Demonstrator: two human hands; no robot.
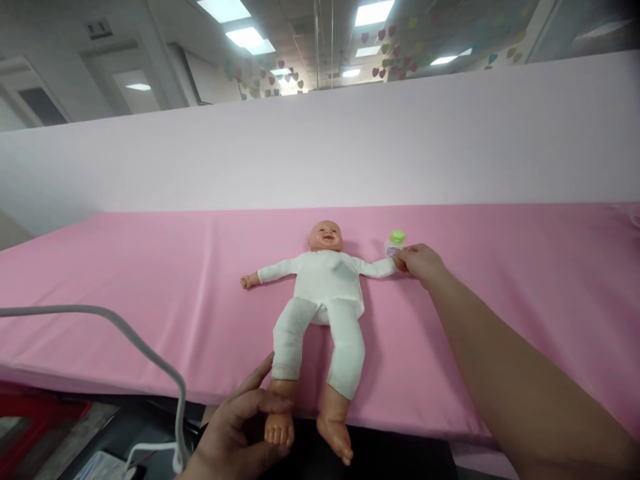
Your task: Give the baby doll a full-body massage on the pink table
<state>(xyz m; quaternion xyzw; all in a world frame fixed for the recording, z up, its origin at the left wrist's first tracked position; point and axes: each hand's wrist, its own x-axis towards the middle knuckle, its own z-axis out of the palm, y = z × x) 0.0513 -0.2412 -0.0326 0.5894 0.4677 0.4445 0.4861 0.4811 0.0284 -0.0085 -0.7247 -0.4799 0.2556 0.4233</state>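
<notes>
A baby doll in a white cloth suit lies on its back on the pink covered surface, its arms spread and its feet toward me. My left hand is closed around the doll's foot at the lower left, thumb over the ankle. On the right, my right hand pinches the doll's small hand at the end of its outstretched arm. Just behind those fingers stands a small clear bottle with a light green cap, partly covered by them.
A white wall panel runs along the back of the pink surface. A grey cable curves at the lower left, near a red object. Something dark lies below the front edge.
</notes>
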